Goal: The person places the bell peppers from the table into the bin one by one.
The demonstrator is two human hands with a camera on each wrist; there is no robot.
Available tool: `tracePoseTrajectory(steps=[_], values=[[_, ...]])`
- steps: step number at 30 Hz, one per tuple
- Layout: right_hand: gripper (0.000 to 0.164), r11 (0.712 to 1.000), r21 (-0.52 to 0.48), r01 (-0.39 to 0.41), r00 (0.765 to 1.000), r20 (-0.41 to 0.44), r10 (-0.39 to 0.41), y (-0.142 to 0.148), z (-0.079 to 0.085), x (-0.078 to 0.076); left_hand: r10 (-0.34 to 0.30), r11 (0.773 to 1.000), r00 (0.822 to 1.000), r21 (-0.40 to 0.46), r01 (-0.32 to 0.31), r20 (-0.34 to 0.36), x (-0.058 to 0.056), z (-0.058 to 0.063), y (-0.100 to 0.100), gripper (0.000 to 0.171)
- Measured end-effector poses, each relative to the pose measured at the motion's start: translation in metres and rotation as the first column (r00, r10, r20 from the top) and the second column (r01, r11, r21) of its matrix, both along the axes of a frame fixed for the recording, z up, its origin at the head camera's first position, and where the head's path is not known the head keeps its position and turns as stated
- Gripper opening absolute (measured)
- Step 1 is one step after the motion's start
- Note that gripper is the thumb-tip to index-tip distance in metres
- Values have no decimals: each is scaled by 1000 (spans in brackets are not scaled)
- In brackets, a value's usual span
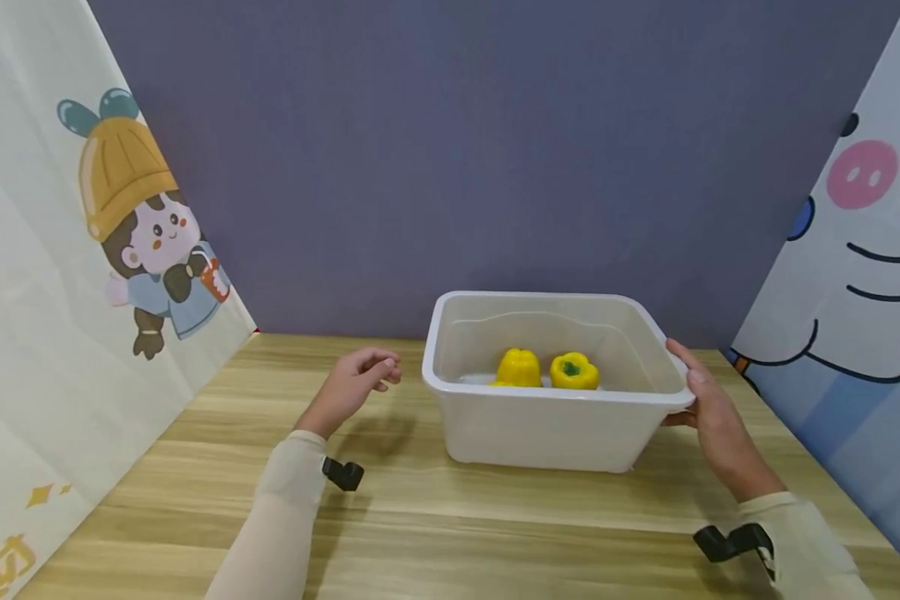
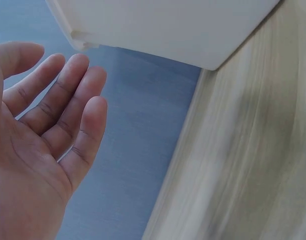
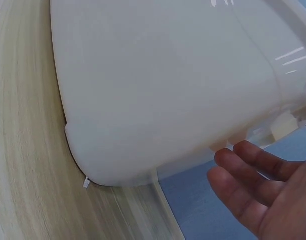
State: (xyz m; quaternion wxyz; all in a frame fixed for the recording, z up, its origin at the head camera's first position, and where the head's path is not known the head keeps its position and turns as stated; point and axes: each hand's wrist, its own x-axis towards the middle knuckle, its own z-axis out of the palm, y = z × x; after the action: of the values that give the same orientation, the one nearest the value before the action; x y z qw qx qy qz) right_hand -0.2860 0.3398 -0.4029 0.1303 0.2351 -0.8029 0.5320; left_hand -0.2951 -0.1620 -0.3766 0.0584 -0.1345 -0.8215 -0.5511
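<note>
A white plastic tub [image 1: 543, 429] stands on the wooden table, with two yellow bell peppers inside. One bell pepper [image 1: 519, 367] sits toward the left, its lower part hidden by the tub's front wall; the other bell pepper [image 1: 574, 372] shows its green stem. At the tub's right end, my right hand [image 1: 720, 425] grips the rim, thumb on top and fingers beneath. In the right wrist view those fingers [image 3: 252, 185] are lightly bent by the tub's wall [image 3: 157, 90]. My left hand [image 1: 356, 382] hovers left of the tub, empty, its fingers [image 2: 68, 105] loosely bent and apart from it.
The wood-grain table [image 1: 412, 533] ends against a dark blue-grey back panel [image 1: 495, 150]. A light panel with a cartoon child [image 1: 157, 225] closes the left side. Another panel with a cartoon pig [image 1: 862, 175] stands on the right, close beyond my right hand.
</note>
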Motion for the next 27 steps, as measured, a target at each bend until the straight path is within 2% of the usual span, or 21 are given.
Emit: tracePoseTrajectory(steps=[7, 17, 27], values=[[51, 1000, -7, -11, 1000, -8, 11, 1, 1, -2, 15, 1000, 1000, -21, -14, 11, -4, -5, 2, 31], [50, 1000, 12, -3, 1000, -15, 3, 1, 2, -1, 7, 1000, 1000, -12, -7, 16, -4, -5, 0, 33], [51, 1000, -17, 2, 999, -36, -2, 6, 2, 0, 6, 999, 999, -34, -5, 32, -5, -9, -4, 34]])
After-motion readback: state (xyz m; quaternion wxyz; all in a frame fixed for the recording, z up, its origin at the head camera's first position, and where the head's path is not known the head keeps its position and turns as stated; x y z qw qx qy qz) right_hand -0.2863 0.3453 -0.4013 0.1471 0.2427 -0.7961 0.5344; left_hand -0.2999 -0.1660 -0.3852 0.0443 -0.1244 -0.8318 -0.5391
